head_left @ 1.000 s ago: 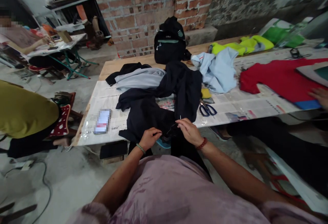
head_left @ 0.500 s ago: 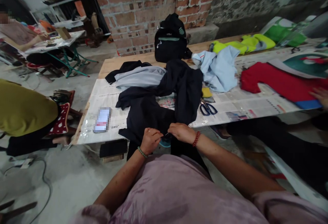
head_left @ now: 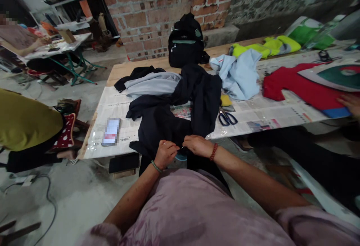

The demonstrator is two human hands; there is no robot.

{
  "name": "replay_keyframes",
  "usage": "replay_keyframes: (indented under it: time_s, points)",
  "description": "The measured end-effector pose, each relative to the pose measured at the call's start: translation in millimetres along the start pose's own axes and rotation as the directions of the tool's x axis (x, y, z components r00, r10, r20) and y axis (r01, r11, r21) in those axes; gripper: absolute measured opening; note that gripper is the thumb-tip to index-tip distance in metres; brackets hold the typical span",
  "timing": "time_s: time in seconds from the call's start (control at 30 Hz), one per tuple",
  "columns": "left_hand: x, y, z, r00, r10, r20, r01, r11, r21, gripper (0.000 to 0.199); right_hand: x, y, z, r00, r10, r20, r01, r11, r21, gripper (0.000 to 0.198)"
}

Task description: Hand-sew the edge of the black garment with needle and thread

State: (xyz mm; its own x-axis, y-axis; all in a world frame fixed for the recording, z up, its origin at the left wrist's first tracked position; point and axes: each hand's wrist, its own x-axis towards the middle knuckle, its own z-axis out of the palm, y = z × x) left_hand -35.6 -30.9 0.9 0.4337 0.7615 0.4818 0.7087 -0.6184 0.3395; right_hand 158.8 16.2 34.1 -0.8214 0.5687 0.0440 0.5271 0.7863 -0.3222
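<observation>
A dark navy garment (head_left: 163, 126) drapes over the table's near edge toward my lap. My left hand (head_left: 166, 153) pinches its edge, fingers closed, with a green bead bracelet on the wrist. Close beside it on the right, my right hand (head_left: 197, 145) is closed in a pinch, with a red bead bracelet. A thin, pale needle-like sliver (head_left: 182, 147) shows at its fingertips; its ends are hidden. Dark-handled scissors (head_left: 227, 117) lie to the right of the garment, with a small yellow piece (head_left: 225, 100) just behind them.
A phone (head_left: 111, 131) lies on the newspaper-covered table (head_left: 97, 126). Grey cloth (head_left: 153, 83), a black backpack (head_left: 186, 43) and light blue cloth (head_left: 242, 74) stand or lie farther back. At right, a co-worker's hand (head_left: 350, 103) rests by red cloth (head_left: 292, 83) and an iron (head_left: 334, 76).
My two hands keep nearly the same pinch at the dark garment's edge. At right, the iron has shifted slightly right and nearer on the red cloth. The view has moved a little.
</observation>
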Motion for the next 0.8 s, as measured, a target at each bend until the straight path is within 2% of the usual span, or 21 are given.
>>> replay_keyframes:
  time_s: [0.3, 0.53, 0.8]
  points:
    - [-1, -1, 2, 1.000, 0.018, 0.024, -0.019, 1.000, 0.024, 0.016, 6, -7, -12, 0.992, -0.073, 0.106, 0.089, 0.984, -0.156, 0.018]
    - [-1, -1, 2, 0.999, 0.015, 0.030, -0.017, 0.999, 0.047, 0.019, 15, -10, -15, 0.973, -0.119, 0.198, 0.154, 0.973, -0.170, 0.016]
    - [-5, -1, 5, 1.000, -0.023, 0.009, 0.023, 0.999, 0.033, 0.019, 18, -12, -13, 0.968, -0.144, 0.204, 0.183, 0.965, -0.187, 0.014]
